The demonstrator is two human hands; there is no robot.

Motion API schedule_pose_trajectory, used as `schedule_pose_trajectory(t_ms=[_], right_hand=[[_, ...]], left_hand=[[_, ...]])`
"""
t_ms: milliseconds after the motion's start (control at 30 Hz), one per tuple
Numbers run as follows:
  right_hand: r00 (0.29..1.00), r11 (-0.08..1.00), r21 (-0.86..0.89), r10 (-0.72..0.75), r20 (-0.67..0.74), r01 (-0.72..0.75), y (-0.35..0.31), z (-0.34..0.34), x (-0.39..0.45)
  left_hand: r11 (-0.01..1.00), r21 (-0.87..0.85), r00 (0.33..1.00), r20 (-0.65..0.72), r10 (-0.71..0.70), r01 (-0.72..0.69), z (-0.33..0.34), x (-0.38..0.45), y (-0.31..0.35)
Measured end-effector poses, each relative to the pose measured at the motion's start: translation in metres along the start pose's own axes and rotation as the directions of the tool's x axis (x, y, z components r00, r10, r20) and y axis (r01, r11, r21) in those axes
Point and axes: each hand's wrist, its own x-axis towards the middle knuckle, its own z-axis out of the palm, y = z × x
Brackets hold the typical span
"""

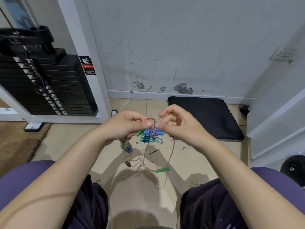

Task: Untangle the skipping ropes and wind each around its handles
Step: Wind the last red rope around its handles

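Observation:
My left hand (127, 125) and my right hand (177, 124) both pinch a thin pinkish-brown skipping rope (145, 156) held up in front of me. Its loops hang down between my knees, with one green handle (162, 170) dangling low. A tangle with blue and green handle ends (127, 147) hangs below my left hand. On the floor beyond lie a blue-handled rope wound in purple-white cord (154, 132) and a green-handled rope wound in blue cord (146, 138).
A black weight stack (49, 86) in a white frame stands at the left. A black mat (204, 116) lies against the wall at the right. A dark round weight (293, 168) sits at far right. My knees frame the tiled floor (140, 195).

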Motion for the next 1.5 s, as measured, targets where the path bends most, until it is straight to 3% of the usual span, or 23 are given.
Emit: schedule_pose_trajectory(t_ms=[67, 167, 333, 433, 500, 633, 767, 833, 933, 1000, 1133, 1200, 1267, 1333, 1400, 1500], right_hand=[[0.997, 0.996, -0.083, -0.009, 0.075, 0.015, 0.001, 0.005, -0.001], [0.999, 0.981, -0.192, -0.010, 0.045, 0.019, 0.001, 0.002, 0.001], [0.971, 0.992, -0.122, -0.042, -0.235, 0.013, 0.005, -0.015, 0.005], [0.936, 0.998, -0.057, 0.010, -0.352, -0.032, 0.005, -0.018, 0.007], [0.956, 0.999, -0.009, 0.027, -0.293, -0.031, 0.003, -0.017, 0.007], [1.000, 0.999, 0.051, -0.006, -0.022, 0.007, -0.003, -0.002, 0.000], [0.997, 0.985, -0.171, 0.013, 0.076, 0.000, 0.000, 0.003, 0.002], [1.000, 0.976, -0.219, 0.011, -0.022, -0.016, 0.002, -0.005, 0.005], [0.952, 0.980, -0.199, -0.047, -0.302, -0.014, 0.006, -0.023, 0.008], [0.921, 0.992, -0.123, -0.031, -0.388, -0.019, 0.007, -0.030, 0.009], [0.984, 0.999, 0.038, 0.018, -0.176, -0.011, 0.001, -0.016, 0.007], [1.000, 1.000, 0.008, 0.026, -0.012, -0.026, 0.000, -0.004, 0.003], [0.998, 0.995, -0.102, 0.016, 0.065, -0.010, 0.004, 0.003, 0.003], [1.000, 0.982, -0.190, -0.014, 0.008, 0.016, 0.007, -0.001, 0.007], [0.988, 0.974, -0.225, -0.039, -0.147, 0.005, 0.008, -0.012, 0.011], [0.914, 0.977, -0.211, -0.051, -0.403, -0.039, 0.009, -0.030, 0.014]], left_hand=[[1.000, 0.010, 0.999, 0.054, 0.003, -0.003, 0.005, 0.001, 0.001], [0.998, 0.058, 0.993, 0.118, 0.004, -0.011, -0.002, -0.001, 0.004], [0.991, 0.135, 0.997, 0.068, -0.019, 0.010, -0.026, -0.005, 0.007], [0.989, 0.148, 0.996, 0.092, -0.010, -0.003, -0.032, -0.006, 0.003], [0.995, 0.104, 0.995, 0.100, -0.005, -0.005, -0.029, -0.006, 0.001], [0.998, 0.042, 0.991, 0.129, 0.036, -0.042, -0.008, -0.004, 0.002], [0.998, 0.067, 0.989, 0.144, -0.008, -0.002, -0.004, 0.001, 0.001], [0.990, 0.142, 0.989, 0.146, -0.038, 0.017, -0.016, -0.001, 0.001], [0.962, 0.271, 0.995, 0.078, -0.055, 0.032, -0.036, -0.002, -0.002], [0.972, 0.233, 0.999, 0.044, -0.025, 0.014, -0.041, -0.002, -0.004], [0.996, 0.088, 0.991, 0.132, 0.020, -0.032, -0.021, -0.003, -0.001], [0.998, 0.055, 0.989, 0.145, 0.026, -0.035, -0.005, -0.001, 0.000], [1.000, 0.028, 0.989, 0.145, 0.001, -0.005, 0.004, 0.003, 0.001], [0.999, 0.043, 0.986, 0.164, -0.032, 0.026, -0.002, 0.004, 0.000], [0.996, 0.079, 0.986, 0.161, -0.042, 0.029, -0.014, 0.003, 0.000], [0.992, 0.125, 0.996, 0.084, -0.021, 0.010, -0.029, -0.002, 0.002]])
